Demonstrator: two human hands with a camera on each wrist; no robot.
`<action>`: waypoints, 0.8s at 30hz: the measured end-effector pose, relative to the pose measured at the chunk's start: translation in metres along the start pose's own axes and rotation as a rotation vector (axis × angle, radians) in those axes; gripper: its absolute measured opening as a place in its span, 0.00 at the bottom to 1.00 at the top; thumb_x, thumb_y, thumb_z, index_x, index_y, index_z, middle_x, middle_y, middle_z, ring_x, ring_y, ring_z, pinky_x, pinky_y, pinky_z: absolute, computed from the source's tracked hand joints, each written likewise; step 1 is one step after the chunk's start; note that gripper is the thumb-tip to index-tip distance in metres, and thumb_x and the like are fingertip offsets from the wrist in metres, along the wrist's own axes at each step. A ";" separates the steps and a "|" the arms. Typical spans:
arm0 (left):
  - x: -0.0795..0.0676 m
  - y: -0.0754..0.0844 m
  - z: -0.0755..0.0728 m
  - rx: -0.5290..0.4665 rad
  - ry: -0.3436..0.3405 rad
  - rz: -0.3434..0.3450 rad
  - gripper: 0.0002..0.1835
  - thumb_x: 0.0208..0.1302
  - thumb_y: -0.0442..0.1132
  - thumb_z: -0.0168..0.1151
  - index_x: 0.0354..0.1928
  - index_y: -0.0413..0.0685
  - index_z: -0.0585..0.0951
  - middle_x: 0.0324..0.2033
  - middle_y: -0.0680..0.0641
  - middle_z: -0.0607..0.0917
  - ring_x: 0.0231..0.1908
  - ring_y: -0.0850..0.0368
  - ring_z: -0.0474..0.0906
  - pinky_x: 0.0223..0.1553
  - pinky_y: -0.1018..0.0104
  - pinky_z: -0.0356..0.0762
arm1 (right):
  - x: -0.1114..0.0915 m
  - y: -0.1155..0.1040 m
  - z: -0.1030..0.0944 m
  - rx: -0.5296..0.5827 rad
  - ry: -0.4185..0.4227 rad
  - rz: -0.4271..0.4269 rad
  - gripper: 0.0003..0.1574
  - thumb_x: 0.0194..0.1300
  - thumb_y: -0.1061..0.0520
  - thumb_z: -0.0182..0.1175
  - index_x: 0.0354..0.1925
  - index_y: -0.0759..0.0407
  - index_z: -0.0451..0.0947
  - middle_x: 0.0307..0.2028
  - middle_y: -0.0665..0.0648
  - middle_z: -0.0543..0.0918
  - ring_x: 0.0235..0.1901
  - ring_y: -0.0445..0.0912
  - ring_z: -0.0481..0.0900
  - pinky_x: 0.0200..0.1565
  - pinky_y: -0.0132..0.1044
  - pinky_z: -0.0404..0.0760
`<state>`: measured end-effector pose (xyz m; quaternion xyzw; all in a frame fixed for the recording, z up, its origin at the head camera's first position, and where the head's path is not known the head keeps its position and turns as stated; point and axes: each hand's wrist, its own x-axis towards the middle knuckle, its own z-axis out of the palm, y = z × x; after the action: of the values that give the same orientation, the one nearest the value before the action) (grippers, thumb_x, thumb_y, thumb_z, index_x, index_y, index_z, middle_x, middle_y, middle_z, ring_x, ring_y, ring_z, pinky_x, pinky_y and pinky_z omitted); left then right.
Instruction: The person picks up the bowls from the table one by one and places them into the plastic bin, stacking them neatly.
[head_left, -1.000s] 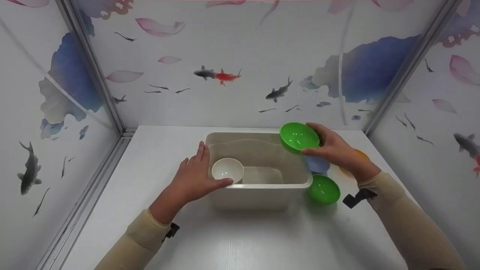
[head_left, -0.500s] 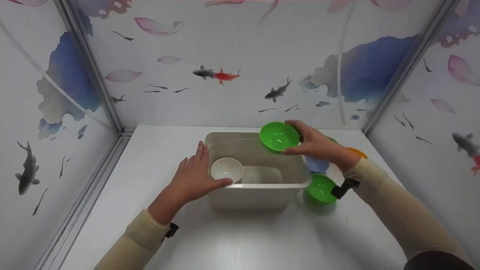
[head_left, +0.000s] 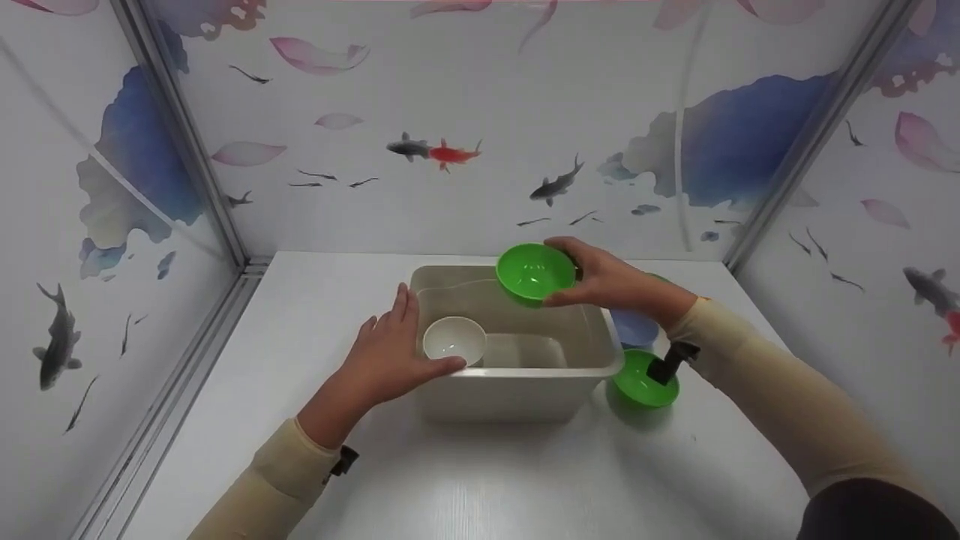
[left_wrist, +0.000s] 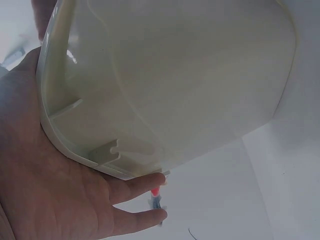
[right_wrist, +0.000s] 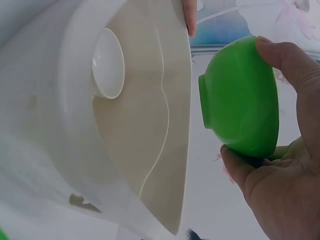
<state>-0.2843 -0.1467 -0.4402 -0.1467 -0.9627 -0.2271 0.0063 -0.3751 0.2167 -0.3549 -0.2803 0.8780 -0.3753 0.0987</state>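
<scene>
A green bowl [head_left: 535,273] is held over the back right part of a beige plastic bin [head_left: 495,394]. My right hand [head_left: 611,279] grips its side, thumb and fingers on opposite parts of the rim. In the right wrist view the green bowl [right_wrist: 242,100] shows its outside and foot, apart from the bin wall. My left hand [head_left: 382,352] rests on the bin's left end with fingers straight and thumb over the front rim. In the left wrist view the left hand [left_wrist: 65,190] lies along the bin's rim. Inside the bin, at the left, sits a white bowl [head_left: 455,340].
Right of the bin, a second green bowl [head_left: 637,386] stands on the white table [head_left: 450,480], with a blue bowl [head_left: 634,328] behind it. My right forearm covers part of that area. Printed white panels [head_left: 465,210] enclose the table at the back and sides.
My right hand has carried the green bowl leftward, from the bin's right back corner to over its opening. The left hand and the white bowl have stayed in place.
</scene>
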 end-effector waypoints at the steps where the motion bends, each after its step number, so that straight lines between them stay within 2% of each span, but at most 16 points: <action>1: 0.000 0.001 0.000 0.003 0.000 -0.001 0.80 0.56 0.90 0.59 0.88 0.32 0.45 0.89 0.34 0.42 0.81 0.29 0.61 0.81 0.32 0.52 | 0.002 -0.001 0.001 0.005 -0.007 -0.005 0.66 0.62 0.48 0.84 0.85 0.63 0.58 0.73 0.64 0.76 0.70 0.58 0.76 0.72 0.58 0.72; 14: 0.001 0.001 0.000 0.001 0.002 -0.006 0.80 0.55 0.90 0.59 0.89 0.34 0.44 0.89 0.35 0.42 0.81 0.30 0.61 0.81 0.33 0.51 | 0.028 -0.008 0.004 0.014 -0.079 -0.061 0.66 0.60 0.48 0.84 0.84 0.60 0.60 0.73 0.61 0.76 0.70 0.56 0.75 0.74 0.56 0.72; 24: -0.001 0.000 0.000 -0.018 0.006 -0.003 0.82 0.53 0.93 0.56 0.89 0.35 0.44 0.89 0.37 0.41 0.81 0.31 0.61 0.81 0.33 0.51 | 0.044 -0.012 0.008 0.026 -0.105 -0.056 0.66 0.60 0.48 0.85 0.84 0.58 0.60 0.73 0.59 0.76 0.70 0.54 0.75 0.74 0.55 0.72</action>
<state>-0.2838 -0.1474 -0.4403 -0.1447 -0.9608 -0.2364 0.0075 -0.4032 0.1807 -0.3503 -0.3227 0.8585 -0.3739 0.1379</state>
